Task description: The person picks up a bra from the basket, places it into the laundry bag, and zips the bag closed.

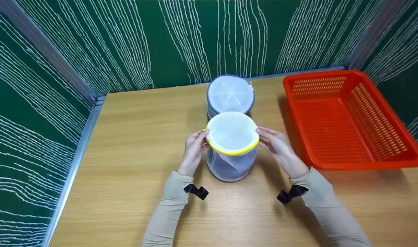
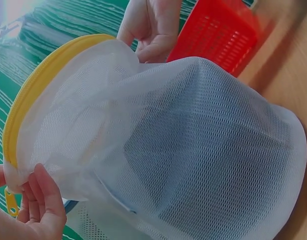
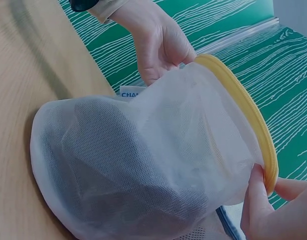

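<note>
A white mesh laundry bag [image 1: 231,166] with a yellow zipper [image 1: 233,152] round its mouth stands on the table. Something dark shows through its mesh in both wrist views; its kind cannot be told. My left hand [image 1: 192,151] pinches the left side of the rim between thumb and fingers, beside the yellow zip pull [image 2: 11,202]. On the opposite side, my right hand [image 1: 279,147] pinches the rim too. Between the hands the mouth is spread into a round shape. Just behind stands a second mesh laundry bag [image 1: 230,93] with a dark blue edge, partly hidden by the first.
To the right, a red plastic basket [image 1: 368,164] with slotted walls sits on the wooden table [image 1: 133,164]. Green panels [image 1: 181,41] with white wavy lines enclose the back and sides. A metal strip [image 1: 71,164] runs along the left table edge.
</note>
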### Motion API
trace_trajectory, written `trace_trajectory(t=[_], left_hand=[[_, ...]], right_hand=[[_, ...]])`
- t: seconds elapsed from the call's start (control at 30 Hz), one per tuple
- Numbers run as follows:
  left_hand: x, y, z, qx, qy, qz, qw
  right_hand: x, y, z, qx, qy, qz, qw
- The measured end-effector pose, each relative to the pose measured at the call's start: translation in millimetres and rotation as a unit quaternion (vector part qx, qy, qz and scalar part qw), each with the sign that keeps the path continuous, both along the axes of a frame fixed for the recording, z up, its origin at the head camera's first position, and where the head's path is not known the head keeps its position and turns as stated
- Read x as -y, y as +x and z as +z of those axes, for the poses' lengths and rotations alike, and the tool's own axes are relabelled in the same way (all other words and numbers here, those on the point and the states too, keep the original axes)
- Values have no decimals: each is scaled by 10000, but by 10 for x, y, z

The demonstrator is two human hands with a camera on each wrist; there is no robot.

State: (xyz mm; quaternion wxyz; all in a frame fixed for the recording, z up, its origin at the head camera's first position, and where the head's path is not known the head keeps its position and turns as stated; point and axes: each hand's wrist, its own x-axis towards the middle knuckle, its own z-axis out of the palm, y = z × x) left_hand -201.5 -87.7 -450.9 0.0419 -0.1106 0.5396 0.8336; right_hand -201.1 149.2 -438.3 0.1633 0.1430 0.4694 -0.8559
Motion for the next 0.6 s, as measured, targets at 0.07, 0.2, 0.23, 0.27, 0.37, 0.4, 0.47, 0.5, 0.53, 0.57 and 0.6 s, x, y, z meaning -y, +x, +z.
trace_trajectory(t=[0.07, 0.2, 0.23, 0.27, 0.37, 0.4, 0.47, 0.5, 0.53, 0.57, 0.6], left_hand=[[5, -3, -23, 46, -21, 11, 10000], [18, -6, -67, 147, -50, -12, 9999], [22, -7, -79, 154, -64, -23, 9999], [24, -6, -89, 173, -67, -22, 9998], [25, -12, -138, 145, -133, 0, 9998], [25, -17, -166, 122, -182, 12, 9998], [45, -74, -325, -34, -191, 5, 9998], [58, -104, -413, -79, -234, -22, 9997], [71, -136, -501, -124, -265, -45, 9996], [88, -165, -600, -230, -239, -80, 9994], [103, -195, -685, -302, -214, -117, 9992]], right_hand=[[4, 0, -16, 24, 3, 9, 10000], [9, -6, -56, 45, 50, -12, 10000], [10, -8, -66, 39, 83, -27, 10000], [13, -11, -76, 28, 136, -36, 9999], [24, -18, -98, 1, 365, -42, 9993], [27, -21, -104, 7, 429, -42, 9991], [29, -26, -115, 50, 514, -22, 9987], [30, -26, -119, 66, 526, -27, 9986], [32, -26, -120, 83, 527, -36, 9986], [33, -24, -119, 104, 507, -45, 9986], [33, -21, -117, 114, 499, -50, 9987]])
